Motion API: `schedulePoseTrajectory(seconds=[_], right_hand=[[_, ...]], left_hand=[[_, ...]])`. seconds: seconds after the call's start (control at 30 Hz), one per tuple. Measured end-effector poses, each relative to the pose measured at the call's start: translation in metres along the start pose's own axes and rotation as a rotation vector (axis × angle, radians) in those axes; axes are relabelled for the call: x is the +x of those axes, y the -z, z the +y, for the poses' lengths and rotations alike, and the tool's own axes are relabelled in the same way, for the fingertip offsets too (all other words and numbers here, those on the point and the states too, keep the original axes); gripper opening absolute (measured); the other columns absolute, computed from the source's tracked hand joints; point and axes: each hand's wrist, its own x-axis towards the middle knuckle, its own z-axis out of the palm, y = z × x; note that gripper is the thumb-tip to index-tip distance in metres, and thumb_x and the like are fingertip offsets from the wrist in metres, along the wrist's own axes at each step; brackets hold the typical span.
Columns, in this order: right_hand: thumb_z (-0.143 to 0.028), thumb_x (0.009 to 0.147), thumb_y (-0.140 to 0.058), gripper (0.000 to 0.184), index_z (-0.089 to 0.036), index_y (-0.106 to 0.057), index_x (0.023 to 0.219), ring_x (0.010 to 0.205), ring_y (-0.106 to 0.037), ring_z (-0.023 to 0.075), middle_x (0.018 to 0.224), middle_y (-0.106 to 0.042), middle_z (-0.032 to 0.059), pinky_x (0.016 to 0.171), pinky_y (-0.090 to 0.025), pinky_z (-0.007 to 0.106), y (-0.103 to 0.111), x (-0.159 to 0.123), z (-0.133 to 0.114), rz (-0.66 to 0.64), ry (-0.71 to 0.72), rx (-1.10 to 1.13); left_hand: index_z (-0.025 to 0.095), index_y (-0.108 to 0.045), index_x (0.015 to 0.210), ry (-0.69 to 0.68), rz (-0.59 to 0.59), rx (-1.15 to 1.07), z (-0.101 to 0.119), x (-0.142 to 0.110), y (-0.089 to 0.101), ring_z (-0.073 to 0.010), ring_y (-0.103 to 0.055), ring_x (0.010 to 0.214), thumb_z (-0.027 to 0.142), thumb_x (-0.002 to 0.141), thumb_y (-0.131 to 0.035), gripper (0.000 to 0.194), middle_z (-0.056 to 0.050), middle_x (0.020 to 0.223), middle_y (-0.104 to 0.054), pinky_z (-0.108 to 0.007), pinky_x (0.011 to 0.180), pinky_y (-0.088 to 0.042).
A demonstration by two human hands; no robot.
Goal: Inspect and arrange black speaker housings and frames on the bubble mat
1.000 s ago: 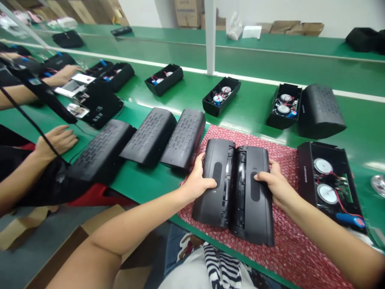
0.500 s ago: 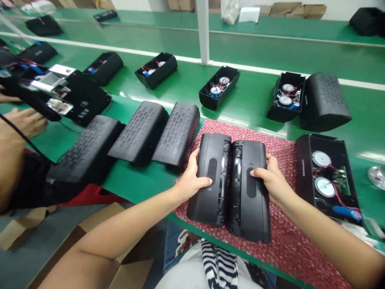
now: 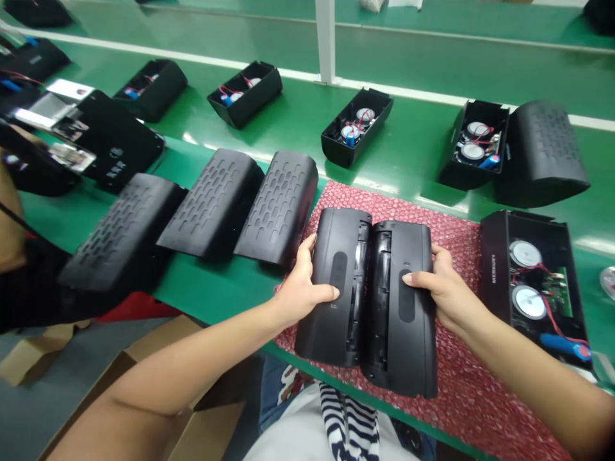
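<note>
My left hand [image 3: 302,289] grips a black speaker housing [image 3: 321,330], thumb on its front face and fingers around the outer edge. A second black speaker housing [image 3: 413,355] is gripped by my right hand [image 3: 449,291], thumb near its oval pad. The two housings lean side by side over red bubble wrap [image 3: 459,368], slotted inner edges facing each other. Whether they rest on the wrap I cannot tell. To the right lies an open speaker case [image 3: 494,282] marked MERKURY, showing two round drivers, red wires, a circuit board and a blue battery [image 3: 564,346].
Several textured black speaker shells [image 3: 278,198] lie on the green bench to my left. Open speaker cases [image 3: 355,131] with wiring stand along the far strip, near a white post [image 3: 325,45]. A co-worker's arm [image 3: 9,224] is at the left edge; a cardboard box [image 3: 211,435] sits below.
The view has tipped downward, so the far bench items sit higher in the picture. Both hands keep the same hold on the two housings, which have hardly moved.
</note>
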Motion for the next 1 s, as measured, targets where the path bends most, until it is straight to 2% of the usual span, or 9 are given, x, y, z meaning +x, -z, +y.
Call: schedulePoseTrajectory(seconds=[0.1,0.27,0.5,0.67,0.8,1.0], right_hand=[[-0.027,0.044,-0.079,0.089,-0.031,-0.031,0.118,0.083,-0.064,0.0253,0.110,-0.055,0.0047,0.054,-0.057,0.034,0.0011,0.0004,-0.0046,0.001,-0.030,-0.010],[-0.027,0.041,-0.081,0.090,-0.030,-0.032,0.116,0.100,-0.063,0.0306,0.117,-0.053,0.0070,0.064,-0.060,0.037,0.0026,0.0022,-0.0086,0.005,-0.059,-0.029],[-0.029,0.046,-0.085,0.090,-0.030,-0.032,0.119,0.108,-0.061,0.0295,0.127,-0.050,0.0068,0.072,-0.060,0.036,0.0060,0.0023,-0.0033,-0.034,-0.003,-0.006],[-0.030,0.049,-0.087,0.086,-0.029,-0.033,0.115,0.099,-0.062,0.0264,0.114,-0.053,0.0040,0.068,-0.058,0.034,0.0048,-0.0006,-0.0071,-0.048,0.002,-0.006],[-0.028,0.048,-0.087,0.081,-0.028,-0.034,0.110,0.090,-0.061,0.0228,0.105,-0.052,0.0013,0.064,-0.056,0.032,0.0043,0.0001,-0.0080,-0.040,-0.004,-0.022],[-0.028,0.048,-0.086,0.082,-0.028,-0.033,0.110,0.087,-0.061,0.0213,0.106,-0.051,0.0021,0.062,-0.056,0.032,0.0045,0.0001,-0.0084,-0.042,-0.010,-0.035]], left_hand=[[0.026,-0.018,0.147,-0.016,-0.015,0.001,-0.0015,0.0005,0.0027,-0.0368,-0.042,0.134,0.020,0.051,-0.073,0.111,-0.012,0.147,-0.040,-0.045,0.102,-0.047],[0.026,-0.022,0.144,-0.026,-0.016,-0.003,-0.0010,0.0007,0.0038,-0.0372,-0.037,0.138,0.019,0.053,-0.074,0.106,-0.011,0.146,-0.041,-0.046,0.106,-0.045],[0.023,-0.021,0.141,-0.053,-0.002,0.001,0.0013,-0.0006,0.0008,-0.0347,-0.030,0.143,0.022,0.053,-0.076,0.103,-0.013,0.149,-0.036,-0.045,0.113,-0.038],[0.020,-0.017,0.142,-0.080,-0.017,0.020,0.0023,-0.0017,-0.0005,-0.0324,-0.029,0.144,0.021,0.056,-0.075,0.104,-0.016,0.156,-0.024,-0.045,0.115,-0.035],[0.021,-0.015,0.143,-0.064,-0.026,0.012,0.0025,-0.0016,-0.0014,-0.0332,-0.029,0.144,0.022,0.056,-0.076,0.106,-0.015,0.154,-0.027,-0.047,0.114,-0.037],[0.022,-0.015,0.143,-0.049,-0.033,-0.004,0.0026,-0.0011,-0.0018,-0.0342,-0.034,0.141,0.022,0.055,-0.076,0.106,-0.014,0.152,-0.033,-0.047,0.110,-0.042]])
